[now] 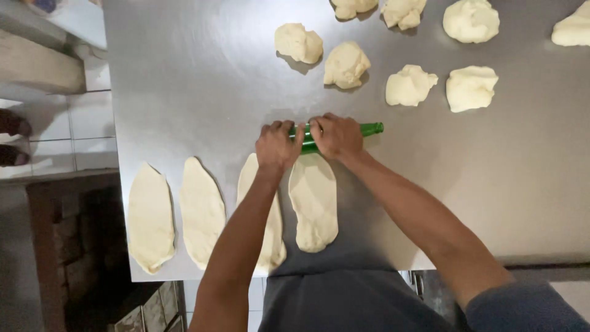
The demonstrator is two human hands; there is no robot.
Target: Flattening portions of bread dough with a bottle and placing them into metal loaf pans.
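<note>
Surroundings, as I read them from the head view: a steel worktable (pixel 184 80) fills most of the frame. Along its far side I count eight rough dough lumps: one (pixel 298 42) left of centre, one (pixel 346 64) beside it, one (pixel 410 85) and one (pixel 471 88) further right, and four more near the top edge (pixel 353 7) (pixel 403 12) (pixel 471 20) (pixel 573 29), partly cut off. On the near side lie flattened oval dough sheets: the leftmost (pixel 150 217), a second (pixel 201 211) just beside it, and a third (pixel 268 209) largely hidden under my left forearm. To the left, beyond the table edge, I see a white tiled floor (pixel 86 129) and a dark brick-like base (pixel 80 246). Nothing stands between the hands and the dough in front of them.

Item in hand: a green glass bottle (pixel 371 128), lying on its side, neck pointing right. Only the neck and a short green strip between the hands show; the body is covered.

Beneath it: a fourth dough sheet (pixel 314 206), pale, elongated, with its far end under the bottle and its near end close to the table's front edge.

Hands: my left hand (pixel 278 145) presses palm-down on the bottle's left part, fingers curled over it. My right hand (pixel 335 136) grips likewise just beside it. The two hands almost touch, centred over the far end of that sheet.
</note>
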